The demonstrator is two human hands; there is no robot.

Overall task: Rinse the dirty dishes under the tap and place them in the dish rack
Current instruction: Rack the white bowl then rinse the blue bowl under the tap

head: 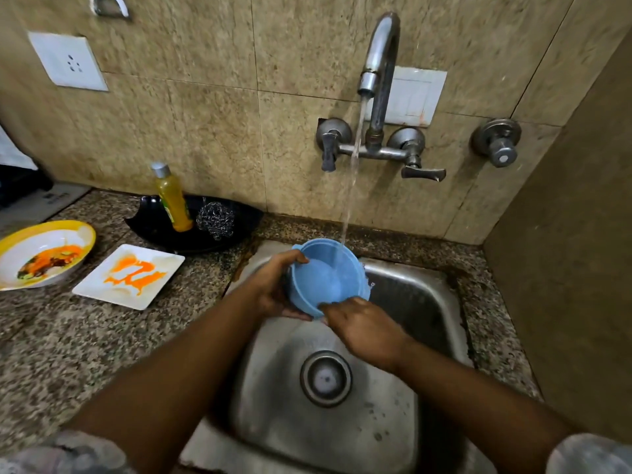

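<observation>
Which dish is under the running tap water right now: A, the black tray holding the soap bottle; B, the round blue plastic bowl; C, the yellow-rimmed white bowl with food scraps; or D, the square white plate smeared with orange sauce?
B: the stream from the metal tap falls into the round blue plastic bowl, held over the steel sink by the left hand and right hand.
</observation>
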